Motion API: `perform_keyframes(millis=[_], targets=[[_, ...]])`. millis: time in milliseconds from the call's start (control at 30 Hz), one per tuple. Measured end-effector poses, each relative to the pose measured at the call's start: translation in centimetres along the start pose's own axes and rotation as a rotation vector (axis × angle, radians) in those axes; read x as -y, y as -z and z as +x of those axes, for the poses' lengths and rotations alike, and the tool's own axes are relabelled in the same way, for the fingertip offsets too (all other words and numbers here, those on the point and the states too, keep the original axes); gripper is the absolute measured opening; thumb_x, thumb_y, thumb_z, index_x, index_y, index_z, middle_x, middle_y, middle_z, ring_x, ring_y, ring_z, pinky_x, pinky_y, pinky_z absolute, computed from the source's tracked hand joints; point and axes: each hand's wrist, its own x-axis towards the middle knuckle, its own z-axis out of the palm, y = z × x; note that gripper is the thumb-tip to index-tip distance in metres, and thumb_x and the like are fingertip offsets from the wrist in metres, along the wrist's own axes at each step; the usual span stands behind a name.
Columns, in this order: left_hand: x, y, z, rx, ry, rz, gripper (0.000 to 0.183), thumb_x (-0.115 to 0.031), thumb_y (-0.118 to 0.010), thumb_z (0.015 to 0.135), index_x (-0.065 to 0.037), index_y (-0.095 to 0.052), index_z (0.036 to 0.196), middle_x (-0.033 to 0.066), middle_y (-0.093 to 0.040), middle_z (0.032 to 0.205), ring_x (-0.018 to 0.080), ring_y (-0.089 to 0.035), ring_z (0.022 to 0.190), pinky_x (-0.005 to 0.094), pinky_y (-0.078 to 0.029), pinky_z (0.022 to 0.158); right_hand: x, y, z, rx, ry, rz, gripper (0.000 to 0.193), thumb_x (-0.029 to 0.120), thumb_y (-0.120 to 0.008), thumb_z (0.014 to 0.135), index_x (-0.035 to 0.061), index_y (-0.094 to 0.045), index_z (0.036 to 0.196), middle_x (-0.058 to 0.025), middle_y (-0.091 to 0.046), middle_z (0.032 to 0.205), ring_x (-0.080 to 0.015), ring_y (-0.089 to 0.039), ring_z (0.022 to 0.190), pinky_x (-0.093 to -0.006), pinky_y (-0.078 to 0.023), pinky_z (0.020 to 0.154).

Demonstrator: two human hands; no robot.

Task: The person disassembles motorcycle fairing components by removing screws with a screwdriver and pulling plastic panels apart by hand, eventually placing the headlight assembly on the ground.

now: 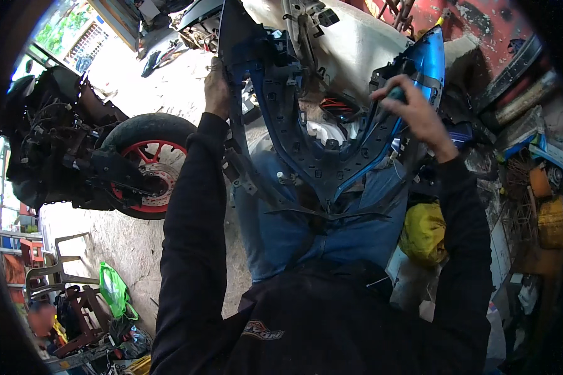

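A V-shaped motorcycle fairing, black inside with shiny blue outer faces, rests over my thighs with its point toward me. At its left arm, my left hand is closed round the outer edge. Over the right arm of the V, my right hand is closed on a screwdriver with a dark teal handle. Its thin shaft seems to slant down toward the panel's inner side. I cannot tell whether the tip touches the panel.
On the left stands a motorcycle with a red-rimmed wheel. A yellow bag lies beside my right leg. A green bag and a chair are at the lower left. Assorted parts crowd the right side.
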Motion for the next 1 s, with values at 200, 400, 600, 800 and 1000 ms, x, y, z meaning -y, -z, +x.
perform_keyframes(millis=[200,400,600,800,1000], targets=[[0.1,0.6,0.0,0.018,-0.025,0.023,0.062,-0.055,-0.034,0.094,0.001,-0.060,0.096,0.0078,-0.063,0.078,0.0141,-0.059,0.063,0.0278,-0.051,0.060,-0.9,-4.0,-1.8,0.425,-0.231,-0.210,0.031,0.011,-0.070,0.071,0.0002,-0.056,0.097,-0.0141,-0.062,0.090,-0.0245,-0.062,0.088,-0.0346,-0.046,0.079],[0.4,0.8,0.3,-0.014,-0.007,-0.002,0.060,-0.053,-0.035,0.094,0.002,-0.060,0.095,0.0081,-0.062,0.077,0.0139,-0.058,0.062,0.0283,-0.051,0.057,-1.9,-5.7,-3.8,0.546,-0.110,-0.252,0.032,0.010,-0.070,0.069,-0.0005,-0.057,0.097,-0.0146,-0.064,0.091,-0.0270,-0.062,0.088,-0.0362,-0.047,0.078],[-0.1,-0.2,-0.3,-0.030,0.000,-0.049,0.057,-0.050,-0.035,0.095,0.001,-0.059,0.093,0.0073,-0.061,0.076,0.0130,-0.057,0.059,0.0272,-0.051,0.057,-0.6,-5.1,-3.7,0.531,-0.075,-0.223,0.028,0.009,-0.070,0.068,0.0012,-0.058,0.093,-0.0103,-0.064,0.084,-0.0222,-0.061,0.079,-0.0326,-0.046,0.071],[0.1,0.3,0.2,-0.017,-0.026,-0.037,0.055,-0.048,-0.035,0.096,0.001,-0.060,0.092,0.0064,-0.062,0.077,0.0127,-0.056,0.060,0.0272,-0.049,0.055,0.8,-4.5,-3.9,0.586,-0.092,-0.149,0.022,0.006,-0.068,0.069,0.0007,-0.060,0.089,-0.0088,-0.064,0.085,-0.0176,-0.061,0.079,-0.0299,-0.047,0.071],[0.5,0.6,0.9,0.013,-0.016,0.052,0.062,-0.052,-0.030,0.096,0.002,-0.059,0.101,0.0115,-0.063,0.084,0.0184,-0.061,0.071,0.0304,-0.051,0.062,0.2,-5.6,-4.4,0.695,-0.061,-0.136,0.024,0.010,-0.069,0.071,0.0011,-0.062,0.092,-0.0086,-0.065,0.084,-0.0177,-0.063,0.080,-0.0305,-0.049,0.074]])
